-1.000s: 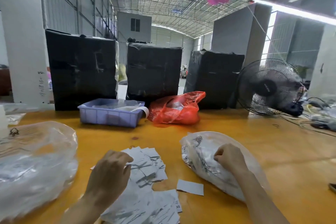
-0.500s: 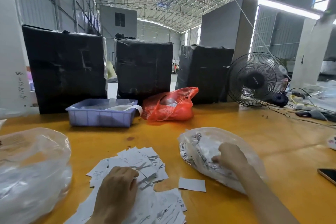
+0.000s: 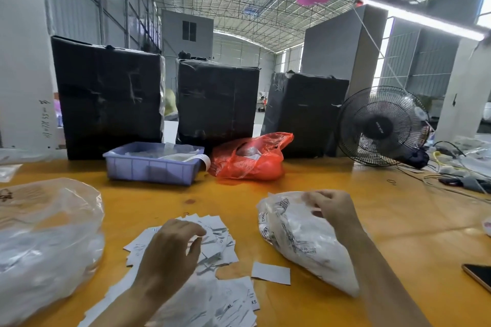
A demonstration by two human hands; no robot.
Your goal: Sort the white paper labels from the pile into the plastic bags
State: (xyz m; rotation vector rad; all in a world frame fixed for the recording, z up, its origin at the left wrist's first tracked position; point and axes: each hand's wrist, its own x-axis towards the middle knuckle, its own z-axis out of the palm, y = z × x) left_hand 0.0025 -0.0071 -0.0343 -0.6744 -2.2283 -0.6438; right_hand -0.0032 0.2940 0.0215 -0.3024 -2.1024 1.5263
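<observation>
The fingers of the left hand [image 3: 170,255] are curled loosely over the pile of white paper labels [image 3: 212,268] at lower centre of the frame; whether they pinch a label cannot be told. The fingers of the right hand [image 3: 332,210] are bent at the top of the right plastic bag [image 3: 300,244], apparently gripping its film or mouth. That bag, right of the pile, bulges with white labels, and the left plastic bag [image 3: 47,241] at the left edge also looks well filled. A single label [image 3: 271,273] lies apart between pile and right bag. Judgement: sorting is well advanced, yet a sizeable pile remains on the yellow tabletop [image 3: 398,220]. A blue tray [image 3: 151,167] and a red bag [image 3: 249,162] stand beyond, mid-frame.
</observation>
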